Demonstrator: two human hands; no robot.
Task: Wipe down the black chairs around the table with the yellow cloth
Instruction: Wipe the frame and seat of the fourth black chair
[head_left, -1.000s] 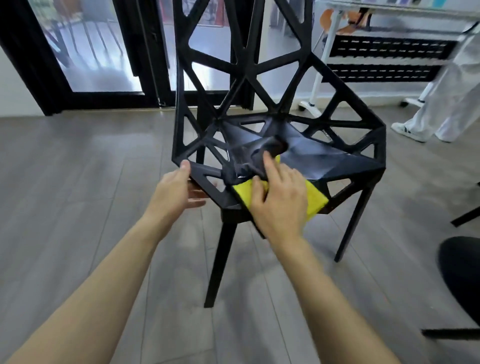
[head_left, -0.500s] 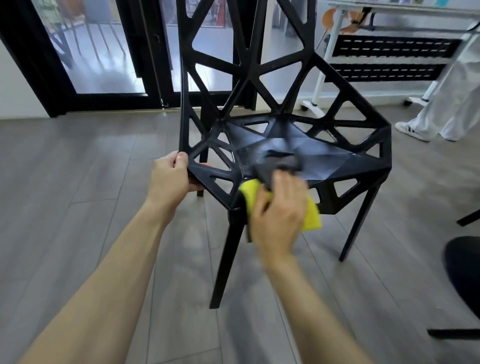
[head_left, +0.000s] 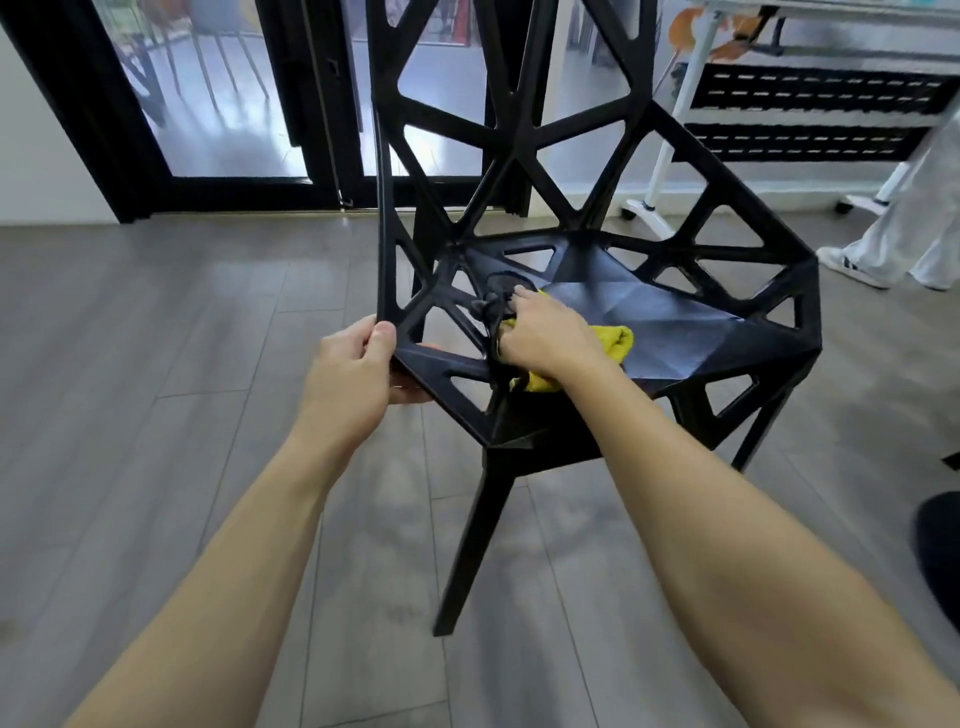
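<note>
Two hands — cloth (head_left: 613, 340) on chair (head_left: 675, 332).

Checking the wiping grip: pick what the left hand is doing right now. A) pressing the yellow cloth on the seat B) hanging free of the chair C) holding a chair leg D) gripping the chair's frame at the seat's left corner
D: the left hand grips the black chair frame at its left corner, while the right hand holds the yellow cloth on the seat.

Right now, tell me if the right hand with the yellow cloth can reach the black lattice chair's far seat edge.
Probably yes: the right hand already rests on the seat, nothing lies between.
</note>
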